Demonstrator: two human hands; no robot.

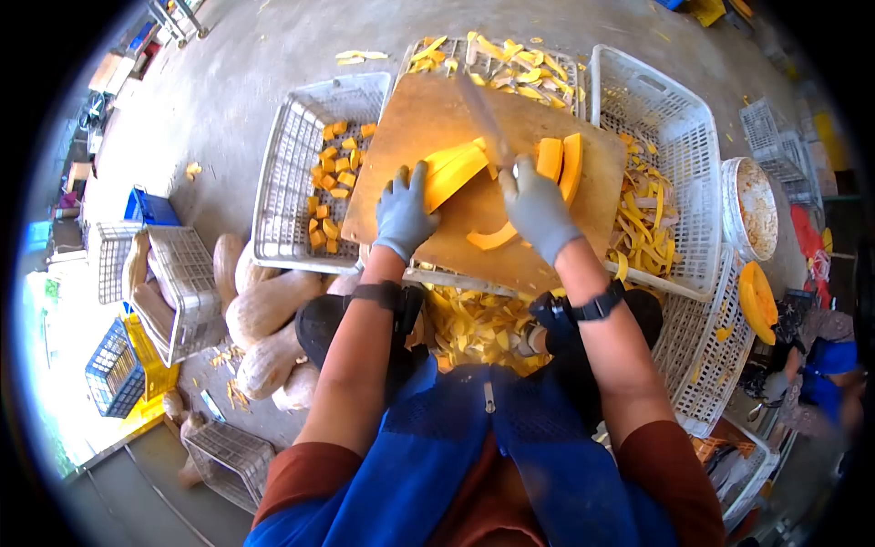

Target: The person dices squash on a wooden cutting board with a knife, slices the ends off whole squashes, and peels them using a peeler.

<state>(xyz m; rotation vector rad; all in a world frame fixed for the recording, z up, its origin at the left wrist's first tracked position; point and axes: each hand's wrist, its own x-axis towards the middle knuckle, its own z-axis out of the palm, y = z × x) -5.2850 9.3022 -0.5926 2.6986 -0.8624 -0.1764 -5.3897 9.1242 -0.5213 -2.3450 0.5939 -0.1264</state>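
On the wooden cutting board [401, 118] lie peeled orange pumpkin strips [453, 175], side by side under the fingertips of my gloved left hand [405, 215]. That hand is bent round their near end and presses them to the board. My gloved right hand [540, 208] grips a knife [485, 118] by its handle, which the fingers mostly hide. The blade, blurred, points away from me at the strips' right end. To the right, two upright pumpkin pieces [571, 168] stand beside the knife hand. A curved pumpkin slice [493, 238] lies between my hands near the board's front.
A white crate [266, 214] with pumpkin cubes stands left; another crate [706, 182] with peelings stands right. Whole pumpkins [273, 305] lie on the left floor. A white bucket [753, 210] and a cut pumpkin half [756, 301] are at right, near another person [825, 365].
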